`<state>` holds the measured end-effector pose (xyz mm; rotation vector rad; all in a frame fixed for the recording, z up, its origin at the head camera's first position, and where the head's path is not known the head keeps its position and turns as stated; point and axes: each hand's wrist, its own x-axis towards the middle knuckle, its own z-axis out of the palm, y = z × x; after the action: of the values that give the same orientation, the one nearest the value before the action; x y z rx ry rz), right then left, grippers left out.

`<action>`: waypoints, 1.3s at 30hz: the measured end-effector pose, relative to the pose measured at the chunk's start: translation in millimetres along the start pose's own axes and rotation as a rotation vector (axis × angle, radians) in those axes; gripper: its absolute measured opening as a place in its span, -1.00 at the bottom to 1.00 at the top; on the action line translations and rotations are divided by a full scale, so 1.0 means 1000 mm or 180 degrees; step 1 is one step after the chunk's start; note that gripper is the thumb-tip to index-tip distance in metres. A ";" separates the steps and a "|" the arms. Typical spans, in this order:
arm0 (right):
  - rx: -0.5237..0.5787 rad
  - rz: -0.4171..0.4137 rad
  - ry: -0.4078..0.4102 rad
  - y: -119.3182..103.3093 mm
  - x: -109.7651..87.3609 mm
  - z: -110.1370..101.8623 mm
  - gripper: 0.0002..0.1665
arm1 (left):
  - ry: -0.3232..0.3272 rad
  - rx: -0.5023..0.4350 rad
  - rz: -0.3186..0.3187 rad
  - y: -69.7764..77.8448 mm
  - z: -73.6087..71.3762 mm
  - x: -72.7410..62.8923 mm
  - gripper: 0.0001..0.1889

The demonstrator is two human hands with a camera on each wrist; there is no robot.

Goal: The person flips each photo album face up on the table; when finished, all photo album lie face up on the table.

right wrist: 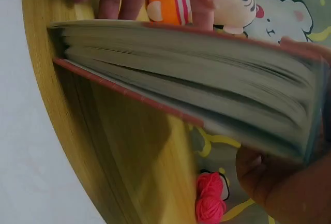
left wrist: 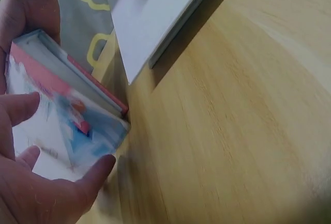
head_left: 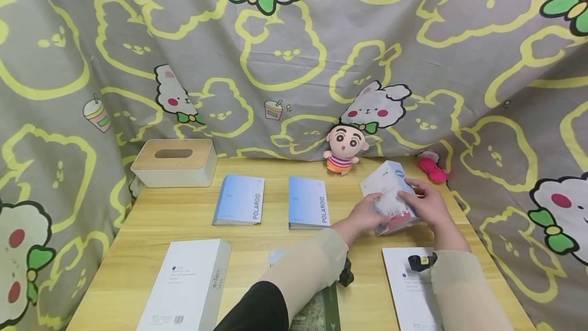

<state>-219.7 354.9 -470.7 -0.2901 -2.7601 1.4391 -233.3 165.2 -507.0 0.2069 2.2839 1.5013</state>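
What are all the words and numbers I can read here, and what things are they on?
"POLAROID": the left blue album.
"POLAROID": the right blue album.
"ALBUM": the green album, partly hidden by a sleeve.
Too small or blurred to read: the fine print on both blue albums, the thick white box, the flat white box and the held book. No numbers are readable.

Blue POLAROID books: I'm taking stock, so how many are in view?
2: first book near the tissue box; second book left of the held book. The sleeves could hide more.
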 end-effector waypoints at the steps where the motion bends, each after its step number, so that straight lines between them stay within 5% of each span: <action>1: -0.0007 -0.0043 0.0009 -0.001 -0.001 0.001 -0.18 | 0.0023 0.0071 0.0037 -0.001 0.000 0.000 -0.26; 11: 0.0125 -0.0057 0.0007 -0.006 -0.008 0.007 -0.24 | 0.0153 0.0222 0.0546 0.004 -0.001 -0.004 -0.26; 17: 0.0306 -0.0013 0.0043 -0.004 -0.007 0.010 -0.29 | 0.0099 0.0158 0.0499 0.006 -0.004 -0.004 -0.28; 24: 0.0511 0.0062 -0.0107 -0.001 -0.007 0.012 -0.34 | 0.0274 0.0215 0.0540 0.012 -0.010 -0.008 -0.22; 33: 0.0721 0.0293 -0.0529 0.004 -0.005 0.011 -0.24 | 0.0228 0.0363 0.0631 0.024 -0.019 -0.007 -0.32; 39: 0.0617 0.0266 -0.0796 0.009 -0.003 0.010 -0.26 | 0.0232 0.0055 0.0585 0.023 -0.020 -0.009 -0.28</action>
<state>-216.3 351.2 -483.7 -0.2378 -2.7915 1.8678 -235.3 155.2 -476.9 0.3824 2.3915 1.6032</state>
